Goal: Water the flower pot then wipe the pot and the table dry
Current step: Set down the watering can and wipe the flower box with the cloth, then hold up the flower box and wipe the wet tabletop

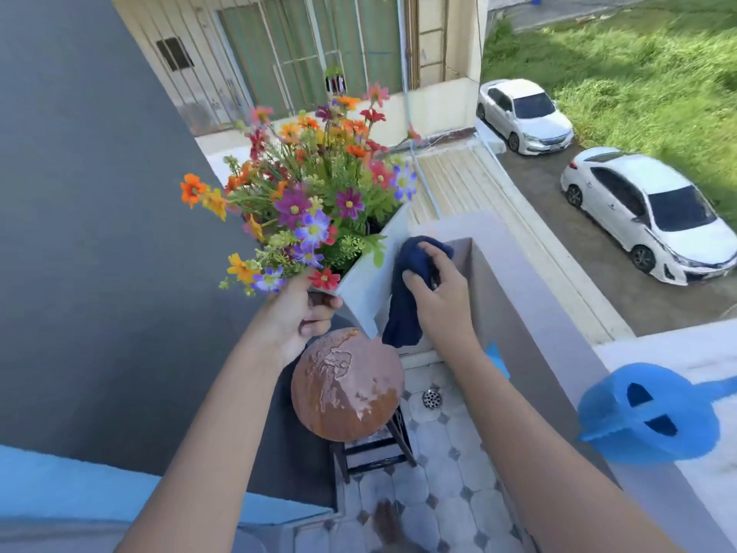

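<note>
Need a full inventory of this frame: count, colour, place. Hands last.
flower pot: 1, white, tilted over the table's far edge
flowers: 1 bunch, mixed orange, red, purple and yellow, in the pot
cloth: 1, dark blue, against the pot's side
table: 1, round, rust-brown, wet top, on the tiled floor
watering can: 1, blue, on the ledge at right
floor drain: 1, metal, beside the table
cars: 2, white, parked below
left hand: 1, grips the pot's near corner
right hand: 1, holds the cloth to the pot
</note>
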A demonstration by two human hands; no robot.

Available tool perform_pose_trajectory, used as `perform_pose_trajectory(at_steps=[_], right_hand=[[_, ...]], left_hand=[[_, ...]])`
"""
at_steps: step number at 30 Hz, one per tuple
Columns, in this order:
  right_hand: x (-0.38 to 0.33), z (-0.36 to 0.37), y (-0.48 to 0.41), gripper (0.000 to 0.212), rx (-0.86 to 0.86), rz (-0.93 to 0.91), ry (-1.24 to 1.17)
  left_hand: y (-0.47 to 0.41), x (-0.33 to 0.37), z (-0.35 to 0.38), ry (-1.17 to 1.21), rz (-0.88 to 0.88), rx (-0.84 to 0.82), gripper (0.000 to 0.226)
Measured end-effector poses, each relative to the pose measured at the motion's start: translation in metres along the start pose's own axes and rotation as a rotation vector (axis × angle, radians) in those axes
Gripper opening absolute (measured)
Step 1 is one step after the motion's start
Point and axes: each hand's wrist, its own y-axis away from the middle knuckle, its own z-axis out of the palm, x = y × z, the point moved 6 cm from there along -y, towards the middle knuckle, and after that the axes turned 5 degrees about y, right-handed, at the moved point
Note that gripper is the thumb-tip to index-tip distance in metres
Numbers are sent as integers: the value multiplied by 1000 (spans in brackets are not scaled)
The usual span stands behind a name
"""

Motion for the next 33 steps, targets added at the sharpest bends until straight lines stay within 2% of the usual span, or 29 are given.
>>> perform_pose_trajectory(at_steps=[6,10,13,16,23,28,33], right_hand=[[63,55,-30,47,-92,97,113],[116,88,-38,41,-98,254,54],[154,112,-34,40,-93,405,-3],[181,143,-37,38,-177,479,41],[214,221,-50,35,-355,446,232],[244,284,-40,45,-538,417,331],[277,324,-4,39,-789,255,545]], left_hand=[[-73,-31,-44,49,-54,84,31],[-115,-44,-72,142,-84,124,33],[-140,-48,-92,50,-79,137,31],[-162,-39,-115,-22,-63,169,33],[-197,-22,-148,19,-62,248,34],[-212,-20,-158,-11,-60,285,35],[-225,-24,-168,22,-89,273,36]])
